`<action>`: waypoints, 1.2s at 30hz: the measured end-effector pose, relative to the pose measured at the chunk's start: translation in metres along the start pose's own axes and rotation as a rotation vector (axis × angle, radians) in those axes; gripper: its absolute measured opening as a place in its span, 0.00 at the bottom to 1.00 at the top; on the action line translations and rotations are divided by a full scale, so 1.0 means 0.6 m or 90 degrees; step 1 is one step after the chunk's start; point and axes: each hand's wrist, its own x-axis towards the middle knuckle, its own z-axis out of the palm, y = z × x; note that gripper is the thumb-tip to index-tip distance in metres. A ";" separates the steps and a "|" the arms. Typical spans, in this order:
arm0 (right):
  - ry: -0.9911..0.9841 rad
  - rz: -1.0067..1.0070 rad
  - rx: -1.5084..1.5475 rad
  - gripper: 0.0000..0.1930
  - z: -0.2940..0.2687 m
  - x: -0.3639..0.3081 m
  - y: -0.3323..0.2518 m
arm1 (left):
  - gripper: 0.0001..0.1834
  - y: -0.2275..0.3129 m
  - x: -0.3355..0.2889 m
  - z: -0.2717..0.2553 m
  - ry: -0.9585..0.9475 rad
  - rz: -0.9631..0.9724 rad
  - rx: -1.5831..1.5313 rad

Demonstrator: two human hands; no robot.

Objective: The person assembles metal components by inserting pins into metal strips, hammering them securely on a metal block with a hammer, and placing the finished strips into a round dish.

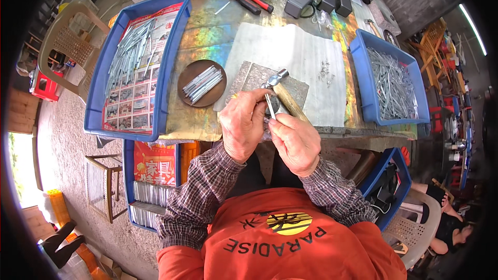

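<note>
My left hand (241,123) and my right hand (294,142) are close together at the table's near edge. Between their fingertips is a thin, pale metal strip (270,107), pinched at its upper end by the left and at its lower end by the right. Just beyond my hands, a hammer (291,101) with a wooden handle lies on a grey stone slab (248,79). The slab rests on a white sheet (275,41). To the left, a round brown dish (217,95) holds several similar metal strips (201,84).
A blue tray (164,80) with long metal strips stands left; another blue tray (419,80), heaped with thin metal pieces, stands right. Small pins (325,72) lie on the sheet. Red-handled pliers (249,0) and black boxes (300,3) lie at the back. A person sits at lower right.
</note>
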 end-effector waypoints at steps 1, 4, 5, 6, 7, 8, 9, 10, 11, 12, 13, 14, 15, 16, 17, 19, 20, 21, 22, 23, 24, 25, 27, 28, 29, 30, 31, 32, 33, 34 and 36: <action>0.000 0.000 -0.001 0.15 0.002 -0.005 0.002 | 0.13 -0.002 0.000 0.001 0.007 0.004 -0.001; 0.006 0.010 0.008 0.18 0.001 -0.014 0.001 | 0.12 -0.004 0.000 0.002 0.001 0.003 0.003; -0.013 0.060 0.022 0.21 -0.006 -0.011 -0.004 | 0.12 -0.004 -0.001 0.003 0.001 0.004 0.002; -0.033 0.108 0.039 0.23 -0.012 -0.007 -0.007 | 0.12 -0.005 -0.002 0.002 0.003 0.001 0.001; -0.034 0.091 0.006 0.27 -0.020 -0.004 -0.005 | 0.12 -0.006 -0.003 0.001 0.006 -0.001 0.000; -0.034 0.089 -0.032 0.27 -0.031 -0.001 -0.004 | 0.12 -0.006 -0.005 -0.001 0.007 -0.001 0.001; -0.076 0.129 -0.106 0.28 -0.044 0.002 -0.005 | 0.11 -0.004 -0.005 -0.001 0.008 -0.010 0.000; -0.119 0.168 -0.180 0.28 -0.055 0.003 -0.005 | 0.11 -0.003 -0.005 -0.002 0.008 -0.020 0.000; -0.180 0.219 -0.226 0.31 -0.063 -0.003 -0.003 | 0.11 -0.002 -0.004 -0.003 0.011 -0.020 0.000; -0.226 0.255 -0.240 0.30 -0.072 -0.006 0.000 | 0.10 0.001 -0.002 -0.003 0.013 -0.013 -0.003; -0.270 0.316 -0.191 0.28 -0.079 -0.012 0.003 | 0.09 0.003 -0.002 -0.002 0.015 -0.006 -0.005; -0.313 0.376 -0.141 0.27 -0.083 -0.017 0.005 | 0.09 0.004 -0.001 -0.002 0.016 -0.006 -0.006; -0.312 0.377 -0.143 0.27 -0.079 -0.022 0.009 | 0.09 0.005 -0.001 -0.002 0.018 -0.004 0.002; -0.293 0.366 -0.171 0.25 -0.073 -0.026 0.013 | 0.08 0.006 0.000 -0.002 0.019 -0.001 0.009; -0.273 0.354 -0.200 0.24 -0.071 -0.028 0.015 | 0.08 0.007 0.000 -0.001 0.019 0.000 0.008; -0.244 0.336 -0.208 0.22 -0.071 -0.024 0.013 | 0.08 0.005 0.000 -0.001 0.026 0.000 0.003; -0.216 0.319 -0.218 0.20 -0.073 -0.021 0.012 | 0.08 0.004 0.000 -0.001 0.028 0.000 0.004; -0.216 0.317 -0.219 0.20 -0.078 -0.018 0.008 | 0.08 0.006 0.000 -0.001 0.025 0.000 0.009; -0.149 0.327 -0.137 0.17 -0.086 -0.016 0.004 | 0.08 0.007 0.001 -0.002 0.022 0.000 0.015; -0.081 0.335 -0.055 0.14 -0.094 -0.012 -0.003 | 0.08 0.007 0.001 -0.001 0.024 0.000 0.014; -0.036 0.365 -0.035 0.10 -0.102 -0.005 -0.017 | 0.08 0.005 -0.001 0.000 0.030 0.003 0.011; -0.021 0.369 -0.008 0.10 -0.110 0.000 -0.026 | 0.08 0.004 -0.002 0.001 0.036 0.005 0.009; -0.051 0.378 0.031 0.09 -0.126 0.006 -0.032 | 0.08 0.008 -0.001 0.001 0.037 -0.003 0.003; -0.051 0.375 0.030 0.09 -0.129 0.006 -0.029 | 0.08 0.010 0.000 0.000 0.037 -0.010 -0.001; -0.085 0.333 0.026 0.09 -0.130 0.005 -0.024 | 0.08 0.012 0.000 0.001 0.039 -0.010 -0.002; -0.119 0.291 0.022 0.09 -0.131 0.004 -0.021 | 0.08 0.011 -0.001 0.003 0.047 -0.014 0.001; -0.116 0.265 0.008 0.11 -0.135 0.007 -0.023 | 0.08 0.010 -0.003 0.004 0.054 -0.018 0.003; -0.118 0.262 0.008 0.11 -0.140 0.014 -0.032 | 0.08 0.008 -0.004 0.005 0.057 -0.019 0.002; -0.064 0.248 -0.010 0.11 -0.147 0.021 -0.045 | 0.08 0.005 -0.005 0.006 0.061 -0.014 -0.006; -0.009 0.233 -0.028 0.11 -0.151 0.023 -0.054 | 0.09 0.004 -0.006 0.006 0.065 -0.009 -0.013; 0.032 0.237 0.004 0.12 -0.149 0.011 -0.051 | 0.09 0.007 -0.006 0.007 0.068 -0.009 -0.012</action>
